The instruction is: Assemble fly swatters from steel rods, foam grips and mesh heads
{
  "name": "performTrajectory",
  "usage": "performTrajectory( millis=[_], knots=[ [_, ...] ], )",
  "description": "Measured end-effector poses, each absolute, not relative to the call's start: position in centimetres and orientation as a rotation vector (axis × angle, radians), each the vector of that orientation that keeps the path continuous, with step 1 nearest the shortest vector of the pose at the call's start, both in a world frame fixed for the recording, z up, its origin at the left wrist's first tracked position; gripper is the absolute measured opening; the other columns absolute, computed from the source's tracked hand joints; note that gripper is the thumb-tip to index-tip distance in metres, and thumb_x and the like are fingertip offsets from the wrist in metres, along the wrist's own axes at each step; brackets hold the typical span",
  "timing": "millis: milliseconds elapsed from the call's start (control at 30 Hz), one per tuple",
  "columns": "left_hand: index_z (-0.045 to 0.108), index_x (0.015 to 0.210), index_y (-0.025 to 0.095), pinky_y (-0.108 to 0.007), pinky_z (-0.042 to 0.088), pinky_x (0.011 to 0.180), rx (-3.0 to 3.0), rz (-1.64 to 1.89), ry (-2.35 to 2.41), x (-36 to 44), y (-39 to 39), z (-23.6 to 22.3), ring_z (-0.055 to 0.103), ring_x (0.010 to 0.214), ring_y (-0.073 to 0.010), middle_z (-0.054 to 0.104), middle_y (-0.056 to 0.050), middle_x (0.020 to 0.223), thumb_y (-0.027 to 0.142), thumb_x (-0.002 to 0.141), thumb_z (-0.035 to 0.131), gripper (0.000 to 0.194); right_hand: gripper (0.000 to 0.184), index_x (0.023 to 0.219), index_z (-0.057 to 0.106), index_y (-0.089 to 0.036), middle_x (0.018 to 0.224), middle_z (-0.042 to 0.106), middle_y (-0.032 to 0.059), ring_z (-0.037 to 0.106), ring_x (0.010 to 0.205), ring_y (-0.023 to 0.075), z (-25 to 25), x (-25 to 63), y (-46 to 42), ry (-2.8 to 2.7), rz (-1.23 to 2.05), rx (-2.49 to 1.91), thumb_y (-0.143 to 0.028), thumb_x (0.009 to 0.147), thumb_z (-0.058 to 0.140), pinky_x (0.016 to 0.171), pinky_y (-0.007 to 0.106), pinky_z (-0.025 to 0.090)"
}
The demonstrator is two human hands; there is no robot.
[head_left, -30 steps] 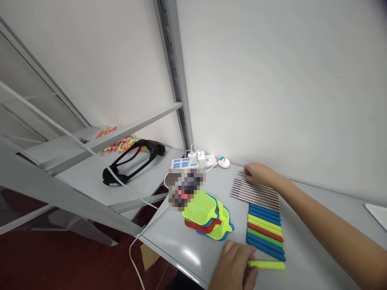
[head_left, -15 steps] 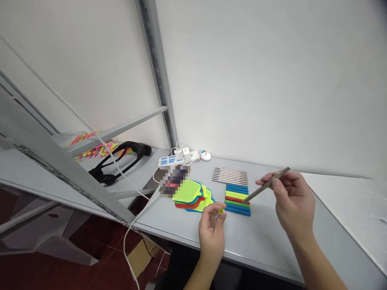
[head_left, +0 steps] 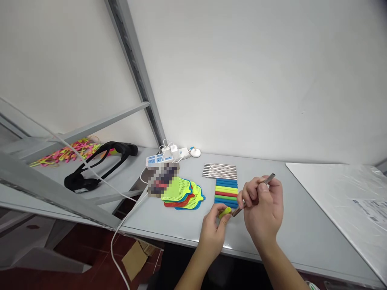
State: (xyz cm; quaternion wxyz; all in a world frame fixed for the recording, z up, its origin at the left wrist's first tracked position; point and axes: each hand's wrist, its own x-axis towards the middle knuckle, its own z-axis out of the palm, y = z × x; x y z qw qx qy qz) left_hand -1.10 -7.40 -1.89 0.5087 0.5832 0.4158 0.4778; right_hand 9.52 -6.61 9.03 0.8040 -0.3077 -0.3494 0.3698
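Observation:
My left hand [head_left: 211, 230] pinches a short yellow-green tube [head_left: 225, 212] between thumb and fingers, its end angled up to the right. My right hand [head_left: 263, 211] is closed around a slim metal rod [head_left: 269, 178]. The rod's lower end is close beside the tube; I cannot tell whether they touch. Just beyond my hands lies a row of coloured tubes [head_left: 226, 189] in blue, yellow, red and green. Several silver metal rods [head_left: 220, 171] are lined up behind them. To the left is a stack of perforated fly swatter heads [head_left: 178, 190], yellow-green, blue and red.
A power strip [head_left: 159, 159] with white plugs and a round white device [head_left: 195, 152] sit near the wall. A black headset-like frame [head_left: 102, 165] and colourful strips [head_left: 72, 151] lie behind the metal rack post [head_left: 133, 60]. A white wrapped panel [head_left: 341, 193] covers the right side.
My right hand has moved left and down, bringing the rod's end close to the tube in my left hand. More of the tube now shows. The camera view has shifted right.

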Motion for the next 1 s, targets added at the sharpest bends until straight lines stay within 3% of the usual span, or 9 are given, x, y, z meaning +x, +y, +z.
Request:
performTrajectory(
  millis=[200, 633, 800, 1000],
  knots=[
    [0.061, 0.106, 0.019, -0.033, 0.047, 0.089, 1.377, 1.064, 1.000, -1.1, -7.1, -1.5, 0.064, 0.100, -0.0226, 0.069, -0.009, 0.106, 0.032, 0.094, 0.052, 0.020, 0.013, 0.085, 0.045, -0.025, 0.060, 0.034, -0.0089, 0.028, 0.045, 0.0064, 9.4, 8.7, -5.1, -0.768, 0.813, -0.681, -0.030, 0.096, 0.050, 0.041, 0.019, 0.027],
    [0.058, 0.109, 0.020, -0.031, 0.045, 0.086, 1.394, 0.988, 0.979, -1.6, -6.9, -0.8, 0.062, 0.095, -0.0199, 0.068, -0.006, 0.102, 0.034, 0.100, 0.040, 0.025, 0.026, 0.075, 0.053, -0.021, 0.054, 0.026, -0.0079, 0.023, 0.045, 0.0070, 8.9, 9.2, -4.2, -0.864, 0.923, -0.700, -0.033, 0.097, 0.047, 0.043, 0.022, 0.021],
    [0.059, 0.108, 0.019, -0.031, 0.045, 0.083, 1.393, 0.998, 0.964, -1.6, -6.9, -0.5, 0.060, 0.091, -0.0202, 0.066, -0.007, 0.101, 0.035, 0.099, 0.041, 0.026, 0.031, 0.072, 0.049, -0.021, 0.055, 0.030, -0.0073, 0.026, 0.047, 0.0080, 7.2, 8.7, -4.5, -0.939, 1.034, -0.813, -0.040, 0.097, 0.048, 0.044, 0.023, 0.024],
    [0.059, 0.104, 0.018, -0.034, 0.045, 0.090, 1.274, 1.089, 0.927, -1.2, -7.4, -0.2, 0.059, 0.094, -0.0205, 0.064, -0.009, 0.105, 0.037, 0.098, 0.045, 0.024, 0.034, 0.071, 0.052, -0.020, 0.062, 0.045, -0.0029, 0.044, 0.057, 0.0112, 6.2, 8.6, -5.9, -1.139, 1.098, -1.052, -0.045, 0.094, 0.050, 0.052, 0.024, 0.037]
  ],
)
